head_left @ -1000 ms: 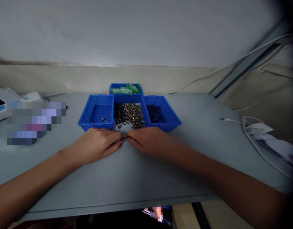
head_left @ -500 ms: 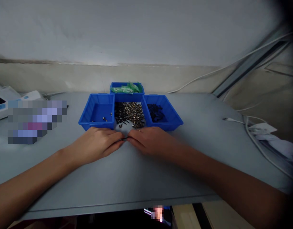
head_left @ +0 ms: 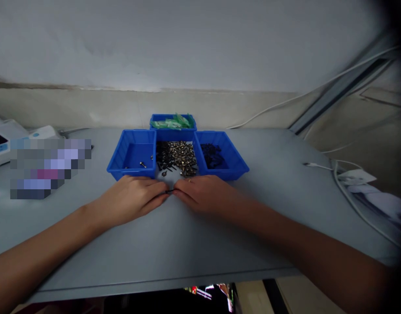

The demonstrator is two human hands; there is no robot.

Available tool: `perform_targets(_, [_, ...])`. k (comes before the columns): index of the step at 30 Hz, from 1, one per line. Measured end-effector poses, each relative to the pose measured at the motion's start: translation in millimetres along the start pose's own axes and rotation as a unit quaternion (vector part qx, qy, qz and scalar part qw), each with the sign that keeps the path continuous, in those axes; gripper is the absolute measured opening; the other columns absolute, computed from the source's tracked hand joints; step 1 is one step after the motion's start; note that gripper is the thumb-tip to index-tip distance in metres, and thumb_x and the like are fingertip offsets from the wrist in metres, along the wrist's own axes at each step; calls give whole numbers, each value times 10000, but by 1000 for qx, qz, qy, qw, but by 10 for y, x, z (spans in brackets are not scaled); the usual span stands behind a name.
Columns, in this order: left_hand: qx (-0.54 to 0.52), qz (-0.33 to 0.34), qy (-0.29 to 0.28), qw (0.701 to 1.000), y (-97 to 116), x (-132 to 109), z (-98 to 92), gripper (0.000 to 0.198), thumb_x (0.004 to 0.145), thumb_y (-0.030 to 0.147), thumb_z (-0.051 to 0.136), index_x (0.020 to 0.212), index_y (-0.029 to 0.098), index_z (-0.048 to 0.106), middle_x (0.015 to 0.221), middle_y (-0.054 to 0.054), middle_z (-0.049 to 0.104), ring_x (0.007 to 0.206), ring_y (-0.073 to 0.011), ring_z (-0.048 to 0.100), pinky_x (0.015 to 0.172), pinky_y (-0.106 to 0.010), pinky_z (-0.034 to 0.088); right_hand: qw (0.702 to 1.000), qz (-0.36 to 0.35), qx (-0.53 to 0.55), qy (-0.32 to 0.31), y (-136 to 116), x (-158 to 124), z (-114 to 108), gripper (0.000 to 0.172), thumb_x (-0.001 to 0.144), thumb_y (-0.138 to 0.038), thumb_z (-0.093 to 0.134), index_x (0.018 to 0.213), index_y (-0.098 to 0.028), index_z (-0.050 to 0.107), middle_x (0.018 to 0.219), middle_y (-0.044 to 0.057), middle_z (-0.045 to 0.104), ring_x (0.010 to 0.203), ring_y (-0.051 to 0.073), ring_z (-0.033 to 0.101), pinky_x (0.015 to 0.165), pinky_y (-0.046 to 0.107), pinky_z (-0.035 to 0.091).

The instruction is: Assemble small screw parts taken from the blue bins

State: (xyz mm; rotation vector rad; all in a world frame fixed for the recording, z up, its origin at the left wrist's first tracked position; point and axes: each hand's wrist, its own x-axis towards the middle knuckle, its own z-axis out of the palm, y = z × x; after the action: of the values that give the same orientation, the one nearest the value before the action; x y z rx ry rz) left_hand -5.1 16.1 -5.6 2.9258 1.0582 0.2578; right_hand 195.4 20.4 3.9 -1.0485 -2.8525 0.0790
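Observation:
My left hand (head_left: 131, 200) and my right hand (head_left: 203, 194) rest on the grey table (head_left: 174, 244), fingertips meeting over a small dark part (head_left: 170, 191) that both pinch. Just beyond them lies a pile of small metal screws and dark parts (head_left: 177, 157) on the table between two blue bins. The left blue bin (head_left: 131, 155) holds a few loose parts. The right blue bin (head_left: 220, 155) holds dark pieces. Behind stands a third blue bin (head_left: 172, 122) with green pieces.
A white device (head_left: 11, 137) and a blurred patch sit at the far left. White cables (head_left: 344, 187) and a tag lie at the right edge of the table. A wall rises behind the bins.
Both hands stay pinched together at the same spot; only the view shifts slightly.

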Motion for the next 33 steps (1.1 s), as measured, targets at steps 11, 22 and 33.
perform_targets(11, [-1,8,13,1000,-4,-11,7,263,891,306,344,872,179,574,708,-2,595,663,-118,573,593,-237,405,1000,3,-1,-2,-8,2,-3,248,881,-267,332,764,-177,532,682,-2,588,557,105,499,485,246,256])
perform_targets(22, [-1,0,-1,1000,0,-10,-9,285,902,333,325,920,187,568,755,-6,606,712,-129,583,629,-244,414,1000,-10,-7,-9,7,0,-5,254,887,-263,316,778,-174,528,695,4,589,568,111,506,495,251,267])
perform_targets(33, [1,5,42,999,-12,-11,13,292,901,337,332,883,185,580,768,-3,614,709,-135,588,636,-257,434,1000,-10,-23,-5,24,5,19,227,874,-235,345,772,-173,539,692,4,598,576,111,521,500,242,297])
